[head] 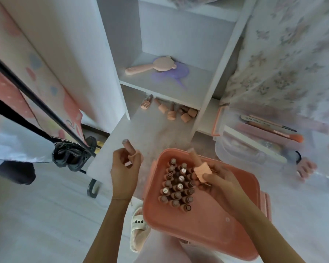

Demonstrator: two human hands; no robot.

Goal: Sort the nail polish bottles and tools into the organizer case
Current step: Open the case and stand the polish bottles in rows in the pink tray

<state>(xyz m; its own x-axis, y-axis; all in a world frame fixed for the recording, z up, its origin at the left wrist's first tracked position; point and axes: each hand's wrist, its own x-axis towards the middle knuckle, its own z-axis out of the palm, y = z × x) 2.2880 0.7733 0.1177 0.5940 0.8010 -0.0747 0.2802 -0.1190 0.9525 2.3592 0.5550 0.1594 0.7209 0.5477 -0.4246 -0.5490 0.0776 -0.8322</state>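
A pink organizer case (226, 221) rests on my lap, with several brown-capped nail polish bottles (177, 186) standing packed in its left half. Over the case's far edge, my right hand (215, 177) holds a pink nail polish bottle (201, 170) between its fingers. To the left of the case my left hand (124, 168) is curled, index finger up, with a small pink item that I cannot identify pinched in it. Several pink bottles (171, 111) lie loose on the lowest shelf beyond. A clear tray (254, 145) at the right holds nail files and a brush.
A white shelf unit (207, 76) stands ahead, with a pink hand mirror (152, 67) and a purple item on its middle shelf. A black rail (36, 103) and wheeled stand are at the left. A floral cloth (292, 54) hangs at the right. A slipper (139, 224) is by my knee.
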